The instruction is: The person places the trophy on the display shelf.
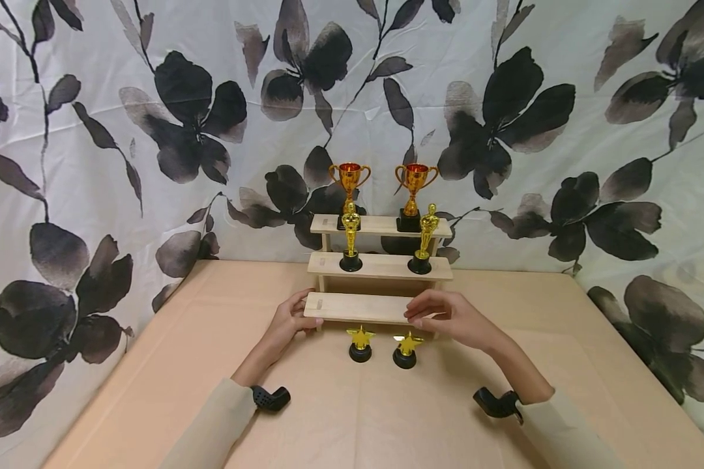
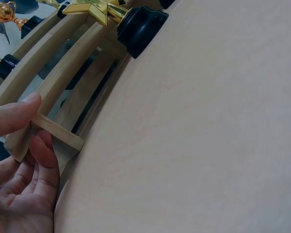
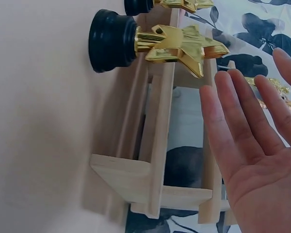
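A three-step wooden display stand (image 1: pixel 358 306) stands on the table against the back curtain. At its left end my left hand (image 1: pixel 284 326) grips the lowest board; in the left wrist view the thumb lies on the board and the fingers curl beneath it. My right hand (image 1: pixel 454 319) is over the right end of that same board, its fingers fairly straight in the right wrist view, holding nothing; contact with the wood is unclear. Two gold star trophies (image 1: pixel 360 339) (image 1: pixel 407 345) with black bases stand on the table in front of the stand.
Two gold figurine trophies (image 1: pixel 351 234) (image 1: pixel 427 228) occupy the middle step. Two gold cup trophies (image 1: pixel 349 176) (image 1: pixel 414 179) stand on the top step. A floral curtain (image 1: pixel 199 124) hangs behind the beige table (image 1: pixel 352 423). Each wrist carries a black device (image 1: pixel 271 398) (image 1: pixel 497 402).
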Demonstrator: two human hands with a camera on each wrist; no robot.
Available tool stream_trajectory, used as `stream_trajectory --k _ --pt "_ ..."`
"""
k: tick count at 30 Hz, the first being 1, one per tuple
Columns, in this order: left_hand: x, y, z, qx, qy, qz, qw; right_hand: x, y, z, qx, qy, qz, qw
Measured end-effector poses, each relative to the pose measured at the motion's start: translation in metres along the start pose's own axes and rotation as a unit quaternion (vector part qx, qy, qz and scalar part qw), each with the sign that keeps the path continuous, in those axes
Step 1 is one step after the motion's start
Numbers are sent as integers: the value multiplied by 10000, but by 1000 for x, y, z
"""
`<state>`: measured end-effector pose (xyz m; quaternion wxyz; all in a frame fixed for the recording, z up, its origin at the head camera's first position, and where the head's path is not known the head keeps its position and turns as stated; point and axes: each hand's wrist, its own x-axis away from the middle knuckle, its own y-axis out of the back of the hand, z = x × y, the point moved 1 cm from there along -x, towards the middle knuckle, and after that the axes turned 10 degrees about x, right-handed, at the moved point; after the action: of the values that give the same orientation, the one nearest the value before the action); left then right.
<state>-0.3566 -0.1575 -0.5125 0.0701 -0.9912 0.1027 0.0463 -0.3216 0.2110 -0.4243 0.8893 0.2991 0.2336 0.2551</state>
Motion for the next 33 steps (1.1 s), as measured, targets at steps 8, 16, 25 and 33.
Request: stream_trajectory --k 8,16,25,33 --pt "0 1 0 -10 -42 -40 10000 0 -7 -4 -61 -37 180 9998" --pt "2 1 -2 -44 1 -80 10000 0 -10 -7 -272 51 470 9985" --pt "0 1 0 73 36 -84 9999 -1 -18 -14 -189 -145 912 9955" --pt "-2 0 2 95 22 -55 9999 2 -26 -24 297 -173 989 9945"
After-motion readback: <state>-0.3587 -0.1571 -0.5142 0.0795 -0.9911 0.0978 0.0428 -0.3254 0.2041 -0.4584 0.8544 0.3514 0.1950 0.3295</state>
